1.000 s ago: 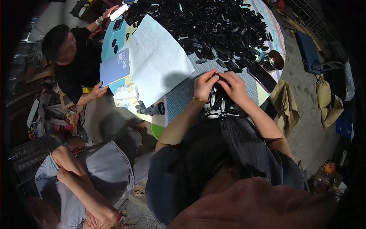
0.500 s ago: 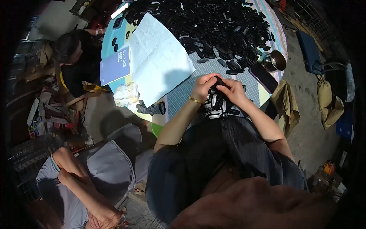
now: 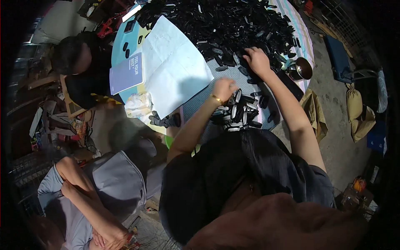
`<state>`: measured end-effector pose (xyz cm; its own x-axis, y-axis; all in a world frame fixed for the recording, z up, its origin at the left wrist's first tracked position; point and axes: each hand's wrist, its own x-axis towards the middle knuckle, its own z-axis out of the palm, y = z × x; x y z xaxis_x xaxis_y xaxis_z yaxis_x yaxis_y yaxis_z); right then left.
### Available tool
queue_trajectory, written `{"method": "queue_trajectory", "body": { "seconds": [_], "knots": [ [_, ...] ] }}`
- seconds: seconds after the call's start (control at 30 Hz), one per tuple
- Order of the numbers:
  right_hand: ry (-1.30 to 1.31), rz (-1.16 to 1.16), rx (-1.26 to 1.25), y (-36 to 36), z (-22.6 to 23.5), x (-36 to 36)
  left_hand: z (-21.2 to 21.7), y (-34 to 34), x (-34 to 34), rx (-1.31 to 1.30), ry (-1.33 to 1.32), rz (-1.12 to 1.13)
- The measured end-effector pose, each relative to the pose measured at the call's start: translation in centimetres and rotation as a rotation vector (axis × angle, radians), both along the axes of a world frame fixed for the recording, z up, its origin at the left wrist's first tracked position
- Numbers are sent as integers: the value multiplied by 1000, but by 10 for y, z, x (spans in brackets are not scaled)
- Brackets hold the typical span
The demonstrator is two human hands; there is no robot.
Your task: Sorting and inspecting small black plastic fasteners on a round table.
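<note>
A large heap of small oblong black pieces (image 3: 233, 29) covers the far part of the round table. My right hand (image 3: 257, 62) reaches to the near edge of this heap, its fingers bent and apart, and no piece shows in them. A smaller pile of similar pieces (image 3: 239, 112), several with pale or silvery faces, lies close to my body. My left hand (image 3: 223, 89), with a gold-coloured band at the wrist, is curled closed at this pile's far left edge. Whether it holds a piece is hidden.
Left on the table are a large white sheet (image 3: 171, 62), a purple-blue booklet (image 3: 127, 74), a crumpled pale packet (image 3: 138, 104) and a dark grey bundle (image 3: 164, 120). A metal cup (image 3: 301, 68) and a dark phone (image 3: 290, 85) stand right. Two people sit at left.
My hands have parted from the black piece they held together. The right moved forward to the heap; the left shifted slightly nearer and left. The person at far left leaned over.
</note>
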<state>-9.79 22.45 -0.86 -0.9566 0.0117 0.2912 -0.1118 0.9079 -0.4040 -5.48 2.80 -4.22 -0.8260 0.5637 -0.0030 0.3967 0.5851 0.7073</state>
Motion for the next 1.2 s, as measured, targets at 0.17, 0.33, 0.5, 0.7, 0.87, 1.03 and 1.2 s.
{"method": "queue_trajectory", "body": {
  "seconds": [0.17, 0.33, 0.5, 0.7, 0.87, 1.03, 1.2],
  "knots": [
    [-89, 105, 311, 2, -18, -18, -21, 8, -38, -248, 578, 209],
    [-183, 16, 297, 3, -14, -23, -41, 7, -42, -259, 456, 213],
    [-293, 62, 298, 12, -5, -16, -37, 4, -21, 372, -178, 431],
    [-170, 77, 73, -16, 43, 43, 6, 5, 6, 729, -556, 333],
    [-336, 186, -525, -31, 47, 80, 20, 14, 21, 877, -443, 210],
    [-320, 251, -811, -26, 51, 103, 31, 10, 29, 959, -672, 151],
    [-70, 322, -499, -23, 53, 113, 32, 7, 33, 1057, -875, 23]
  ]
}}
